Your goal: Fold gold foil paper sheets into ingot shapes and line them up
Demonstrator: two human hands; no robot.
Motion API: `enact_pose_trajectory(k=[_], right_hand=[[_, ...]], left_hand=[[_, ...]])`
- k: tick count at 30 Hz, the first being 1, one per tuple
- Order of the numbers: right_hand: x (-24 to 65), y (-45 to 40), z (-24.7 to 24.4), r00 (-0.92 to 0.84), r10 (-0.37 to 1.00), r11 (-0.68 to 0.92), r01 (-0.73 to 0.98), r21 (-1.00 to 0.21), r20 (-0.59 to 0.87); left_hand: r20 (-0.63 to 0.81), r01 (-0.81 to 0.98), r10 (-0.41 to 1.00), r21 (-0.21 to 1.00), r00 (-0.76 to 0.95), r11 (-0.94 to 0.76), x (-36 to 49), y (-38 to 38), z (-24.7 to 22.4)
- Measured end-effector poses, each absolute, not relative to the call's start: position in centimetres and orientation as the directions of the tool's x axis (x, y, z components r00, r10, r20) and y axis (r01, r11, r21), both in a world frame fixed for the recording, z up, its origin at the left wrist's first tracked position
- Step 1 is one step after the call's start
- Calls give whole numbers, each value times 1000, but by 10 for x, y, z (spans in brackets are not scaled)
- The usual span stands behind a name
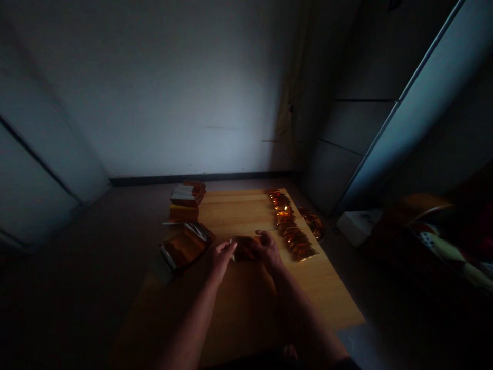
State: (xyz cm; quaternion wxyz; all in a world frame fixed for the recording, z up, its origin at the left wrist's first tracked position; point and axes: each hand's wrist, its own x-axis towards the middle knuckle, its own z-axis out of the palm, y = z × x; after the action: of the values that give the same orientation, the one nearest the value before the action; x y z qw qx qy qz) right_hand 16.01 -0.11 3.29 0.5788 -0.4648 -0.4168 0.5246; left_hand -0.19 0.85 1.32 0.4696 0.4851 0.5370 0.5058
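Note:
Between my two hands, over the near half of the wooden table (231, 208), is a sheet of shiny gold paper (245, 248), dark in the dim light. My left hand (222, 257) pinches its left edge between thumb and fingers. At the right end my right hand (268, 250) is closed on the same sheet, its thumb on top. Left of my hands lies a stack of gold-brown paper sheets (187, 246) with white edges. Beyond it sits another pile of such sheets (185, 210). To the right runs a row of folded gold paper pieces (288, 226), standing close together.
Past the table's right edge, a heap of shiny gold pieces (313, 224) sits low down. A white box (356, 226) stands farther right by a tall cabinet (346, 123). Behind the table rises a pale wall (185, 92). The room is dim.

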Motion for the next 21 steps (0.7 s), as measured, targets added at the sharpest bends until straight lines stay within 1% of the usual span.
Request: enact_pose_trajectory(k=[3, 6, 14, 19, 21], right_hand=[[160, -4, 32, 82, 993, -55, -361, -931, -91], [159, -5, 34, 86, 990, -67, -418, -906, -113], [157, -3, 29, 181, 981, 3, -406, -914, -77], [156, -3, 24, 185, 979, -6, -405, -914, -88], [156, -3, 23, 201, 976, 9, -417, -909, -83]], left_hand=[[-49, 4, 996, 999, -73, 50, 0, 9, 10], [-56, 4, 997, 998, -60, 56, -1, 9, 9], [-89, 7, 995, 996, -52, 89, 0, 6, 18], [-89, 2, 996, 996, -17, 89, 1, 4, 24], [-98, 10, 993, 995, -64, 99, 1, 4, 25]])
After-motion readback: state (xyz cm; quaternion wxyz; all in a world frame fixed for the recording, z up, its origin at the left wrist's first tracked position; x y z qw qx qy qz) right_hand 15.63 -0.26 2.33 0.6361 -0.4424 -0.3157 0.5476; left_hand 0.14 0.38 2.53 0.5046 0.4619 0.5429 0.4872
